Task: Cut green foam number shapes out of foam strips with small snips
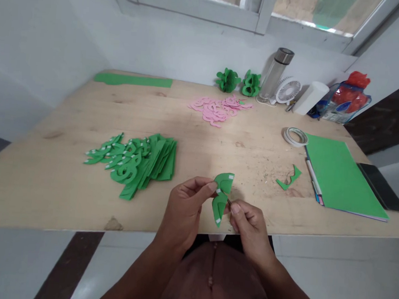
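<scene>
At the near edge of a pale wooden table (199,154), a green cutout (222,196) is being pinched by the left hand (186,208), and a thin dark tool (229,202) is being gripped against it by the right hand (249,223). Farther back, pink cutouts (216,110) are being kept near a white wall (193,49), below a window frame (202,8); tiled floor (132,272) is being partly covered by the table.

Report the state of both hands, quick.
Left hand: closed, pinching the green paper cutout between thumb and fingers.
Right hand: closed, gripping a thin dark tool, too small to identify.
</scene>
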A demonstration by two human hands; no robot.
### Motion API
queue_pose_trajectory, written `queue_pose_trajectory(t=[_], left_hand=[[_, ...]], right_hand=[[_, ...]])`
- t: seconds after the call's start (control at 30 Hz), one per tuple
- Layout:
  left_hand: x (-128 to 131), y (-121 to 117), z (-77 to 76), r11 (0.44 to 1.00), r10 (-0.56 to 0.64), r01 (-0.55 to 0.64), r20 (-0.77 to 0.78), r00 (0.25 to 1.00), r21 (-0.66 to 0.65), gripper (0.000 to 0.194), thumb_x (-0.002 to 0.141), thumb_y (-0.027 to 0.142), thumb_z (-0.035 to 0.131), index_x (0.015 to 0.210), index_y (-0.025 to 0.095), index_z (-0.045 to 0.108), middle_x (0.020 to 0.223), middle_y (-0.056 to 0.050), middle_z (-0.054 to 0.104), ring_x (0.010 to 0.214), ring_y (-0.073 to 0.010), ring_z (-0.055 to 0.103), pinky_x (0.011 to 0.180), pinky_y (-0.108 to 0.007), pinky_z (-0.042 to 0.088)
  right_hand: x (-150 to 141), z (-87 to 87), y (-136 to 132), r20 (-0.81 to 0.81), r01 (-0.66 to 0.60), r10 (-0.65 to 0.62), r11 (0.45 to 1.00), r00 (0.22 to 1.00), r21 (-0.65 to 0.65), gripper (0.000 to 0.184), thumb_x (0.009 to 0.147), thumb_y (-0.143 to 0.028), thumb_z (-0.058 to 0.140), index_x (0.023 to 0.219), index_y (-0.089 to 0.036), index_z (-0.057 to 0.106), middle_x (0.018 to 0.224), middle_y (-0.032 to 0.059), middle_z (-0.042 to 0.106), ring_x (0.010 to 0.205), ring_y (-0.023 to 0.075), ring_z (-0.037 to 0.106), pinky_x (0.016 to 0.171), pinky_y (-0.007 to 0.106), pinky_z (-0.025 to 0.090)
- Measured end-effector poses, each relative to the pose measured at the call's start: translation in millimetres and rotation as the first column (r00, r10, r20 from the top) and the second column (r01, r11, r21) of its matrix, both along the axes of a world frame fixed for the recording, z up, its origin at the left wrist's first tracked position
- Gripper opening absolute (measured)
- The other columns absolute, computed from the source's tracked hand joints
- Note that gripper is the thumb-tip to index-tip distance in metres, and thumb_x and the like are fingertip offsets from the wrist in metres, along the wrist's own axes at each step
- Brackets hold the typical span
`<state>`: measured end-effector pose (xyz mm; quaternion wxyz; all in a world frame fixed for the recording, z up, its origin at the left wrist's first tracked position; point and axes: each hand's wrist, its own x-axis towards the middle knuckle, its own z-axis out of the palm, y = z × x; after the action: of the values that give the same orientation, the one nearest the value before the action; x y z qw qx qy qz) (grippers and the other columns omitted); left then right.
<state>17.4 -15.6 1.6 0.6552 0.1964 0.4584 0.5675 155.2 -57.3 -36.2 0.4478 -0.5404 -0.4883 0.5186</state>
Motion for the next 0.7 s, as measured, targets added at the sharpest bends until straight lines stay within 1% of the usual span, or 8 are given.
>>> queue_pose_trajectory(t=[0.23, 0.37, 0.47, 0.7], left_hand=[[1.7, -1.5, 2.3, 1.000, 0.020, -0.020, 0.018, 1.000, -0.010, 0.009, 0.055, 0.017, 0.083, 0.058, 0.017, 0.074, 0.058, 0.002, 0.068, 0.059, -0.0094, 0.058, 0.063, -0.021, 0.047], [2.0, -2.3, 3.4, 0.999, 0.030, -0.029, 0.023, 0.999, -0.020, 0.010, 0.055, 0.018, 0.084, 0.057, 0.017, 0.074, 0.058, 0.001, 0.067, 0.059, -0.0102, 0.058, 0.062, -0.022, 0.047], [2.5, -2.8, 3.6, 0.999, 0.032, -0.032, 0.030, 0.999, -0.028, 0.011, 0.054, 0.019, 0.084, 0.057, 0.017, 0.074, 0.058, 0.001, 0.067, 0.059, -0.0102, 0.058, 0.063, -0.022, 0.047], [5.1, -5.1, 3.3, 0.998, 0.056, -0.054, 0.047, 0.997, -0.042, 0.012, 0.054, 0.018, 0.085, 0.060, 0.017, 0.075, 0.058, 0.002, 0.068, 0.060, -0.0094, 0.059, 0.063, -0.020, 0.048]], right_hand=[[-2.1, 0.2, -0.5, -0.019, 0.016, -0.016, 1.000, 1.000, 0.007, 0.051, 0.090, -0.060, 0.057, 0.062, -0.018, 0.061, 0.050, -0.0063, 0.034, 0.047, 0.0104, 0.027, 0.046, 0.026, 0.021], [-3.0, 2.2, -0.4, -0.014, 0.022, -0.021, 1.000, 1.000, 0.011, 0.054, 0.090, -0.061, 0.056, 0.055, -0.020, 0.052, 0.049, -0.0058, 0.033, 0.047, 0.0107, 0.027, 0.045, 0.026, 0.021], [-3.5, 1.7, -1.1, -0.011, 0.023, -0.023, 1.000, 1.000, 0.003, 0.055, 0.090, -0.061, 0.055, 0.053, -0.021, 0.047, 0.049, -0.0059, 0.032, 0.047, 0.0109, 0.028, 0.045, 0.026, 0.021], [-3.9, -1.2, -2.2, -0.004, 0.027, -0.027, 0.999, 1.000, 0.021, 0.054, 0.092, -0.058, 0.054, 0.054, -0.021, 0.046, 0.052, -0.0056, 0.034, 0.049, 0.0112, 0.029, 0.048, 0.026, 0.022]])
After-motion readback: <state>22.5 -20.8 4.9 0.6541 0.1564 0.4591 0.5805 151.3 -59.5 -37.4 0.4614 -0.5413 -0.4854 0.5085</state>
